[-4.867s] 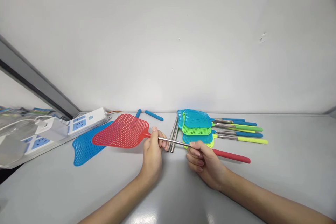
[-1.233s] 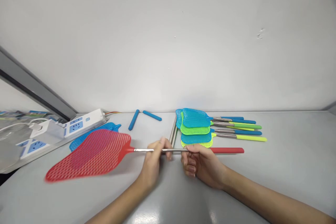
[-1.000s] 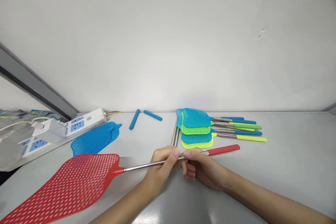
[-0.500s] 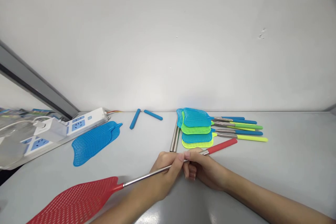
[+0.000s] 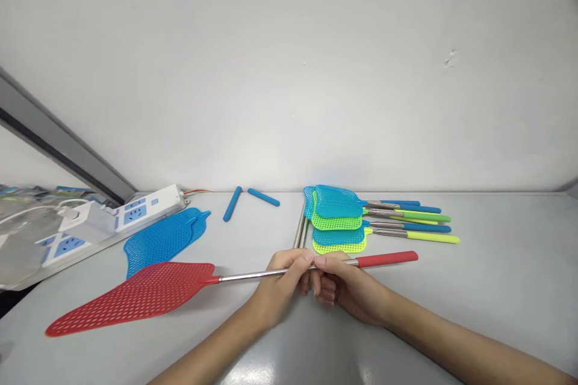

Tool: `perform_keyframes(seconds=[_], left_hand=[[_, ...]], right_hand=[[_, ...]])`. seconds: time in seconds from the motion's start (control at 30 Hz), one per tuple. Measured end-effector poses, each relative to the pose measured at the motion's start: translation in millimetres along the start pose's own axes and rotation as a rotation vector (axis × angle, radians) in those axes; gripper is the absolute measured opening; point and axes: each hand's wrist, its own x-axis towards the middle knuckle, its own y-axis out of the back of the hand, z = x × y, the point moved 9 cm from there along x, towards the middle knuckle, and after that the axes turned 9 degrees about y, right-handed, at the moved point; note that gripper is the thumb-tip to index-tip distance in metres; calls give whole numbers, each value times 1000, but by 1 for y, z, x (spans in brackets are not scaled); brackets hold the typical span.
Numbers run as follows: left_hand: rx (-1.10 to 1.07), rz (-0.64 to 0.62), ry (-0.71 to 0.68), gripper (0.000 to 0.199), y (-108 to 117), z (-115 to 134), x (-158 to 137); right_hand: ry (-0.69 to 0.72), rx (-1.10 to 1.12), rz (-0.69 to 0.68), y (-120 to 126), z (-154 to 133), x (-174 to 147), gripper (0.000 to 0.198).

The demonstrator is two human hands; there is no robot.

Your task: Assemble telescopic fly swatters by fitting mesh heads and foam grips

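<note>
A red fly swatter (image 5: pixel 149 298) with a metal rod and a red grip is held nearly level above the grey table. My left hand (image 5: pixel 284 277) is closed round the rod near its middle, thumb on top. Just beside it my right hand (image 5: pixel 338 280) pinches the rod close to the red grip (image 5: pixel 388 259), its other fingers curled beneath. Both thumb tips nearly meet. Behind my hands lie two bare metal rods (image 5: pixel 299 231), their near ends hidden by my left hand.
Several blue, green and yellow fly swatters (image 5: pixel 338 201) lie stacked beyond my hands, grips to the right. Two loose blue grips (image 5: pixel 264 197) lie near the wall. Blue swatter heads (image 5: pixel 162 237) rest at left beside a white power strip (image 5: pixel 153 207) with plugged-in adapters.
The red swatter's head has swung up and away from me, and its grip end has dipped slightly, bringing the rod closer to level. Both hands keep hold of the rod.
</note>
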Motion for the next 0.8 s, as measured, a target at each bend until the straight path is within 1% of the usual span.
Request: perform_keyframes(seconds=[0.27, 0.43, 0.57, 0.8], left_hand=[[-36, -55, 27, 41, 0, 2, 5], [-58, -147, 52, 34, 0, 0, 11], [-29, -217, 17, 36, -2, 3, 13], [-21, -265, 15, 40, -4, 4, 15]], right_hand=[[-15, 16, 1, 1, 2, 1, 35], [-23, 39, 35, 2, 0, 1, 32], [-17, 60, 31, 1, -2, 2, 32], [9, 74, 59, 4, -2, 4, 31]])
